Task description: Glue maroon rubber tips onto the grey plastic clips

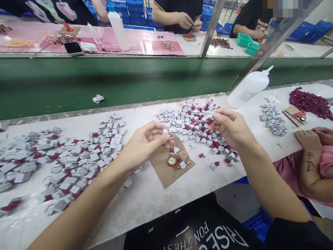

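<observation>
My left hand [149, 140] pinches a small light-grey plastic piece [165, 132] between thumb and fingertips, above a brown cardboard square [166, 177]. On the cardboard sit a bottle cap [172, 160] with pale liquid in it and a few grey and maroon pieces. My right hand [231, 126] is closed at the fingertips, over a pile of mixed grey and maroon pieces [192, 121]. A small maroon piece [209, 122] shows at those fingertips. Whether it is gripped or lies in the pile behind is hard to make out.
Larger heaps of grey-and-maroon pieces [80, 163] cover the left side. A white squeeze bottle [248, 89] stands tilted against a metal post at the back. To the right, a co-worker's hands [309, 139] rest near maroon pieces [309, 102]. Across the green belt [145, 78], other people work.
</observation>
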The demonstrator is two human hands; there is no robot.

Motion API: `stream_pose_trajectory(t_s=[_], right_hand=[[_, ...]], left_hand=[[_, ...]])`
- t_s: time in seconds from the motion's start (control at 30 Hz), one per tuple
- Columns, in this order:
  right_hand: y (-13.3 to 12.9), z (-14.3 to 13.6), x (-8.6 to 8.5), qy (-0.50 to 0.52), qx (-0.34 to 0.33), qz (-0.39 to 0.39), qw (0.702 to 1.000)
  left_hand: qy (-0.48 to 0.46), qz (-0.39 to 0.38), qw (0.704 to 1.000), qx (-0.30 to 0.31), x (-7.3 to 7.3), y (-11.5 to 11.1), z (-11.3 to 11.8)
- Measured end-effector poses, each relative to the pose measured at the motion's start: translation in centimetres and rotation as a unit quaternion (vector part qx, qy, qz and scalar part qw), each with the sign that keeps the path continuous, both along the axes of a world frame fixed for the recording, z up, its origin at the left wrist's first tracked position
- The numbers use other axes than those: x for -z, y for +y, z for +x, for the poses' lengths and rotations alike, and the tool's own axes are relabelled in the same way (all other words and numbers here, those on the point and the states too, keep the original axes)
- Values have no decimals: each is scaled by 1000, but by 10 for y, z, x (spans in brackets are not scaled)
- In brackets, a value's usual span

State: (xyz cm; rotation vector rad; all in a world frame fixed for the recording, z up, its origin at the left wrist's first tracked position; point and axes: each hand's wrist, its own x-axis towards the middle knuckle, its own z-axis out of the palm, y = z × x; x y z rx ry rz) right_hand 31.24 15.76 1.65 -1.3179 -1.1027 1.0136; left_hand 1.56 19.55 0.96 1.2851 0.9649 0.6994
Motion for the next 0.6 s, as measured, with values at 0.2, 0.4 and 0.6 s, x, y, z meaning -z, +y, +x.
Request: stream_pose_trajectory(t_s=[0.2,0.4,0.6], right_hand=[[-23,-57,17,135,-34,-14,990],[-39,-83,24,107,-15,40,993],[-49,-85,27,7,-16,32,999]], left_hand=[[-72,77,994,-9,-8,-19,32],[-67,131,988,-55,-1,-30,35],[-49,112,989,-79,4,-31,28]])
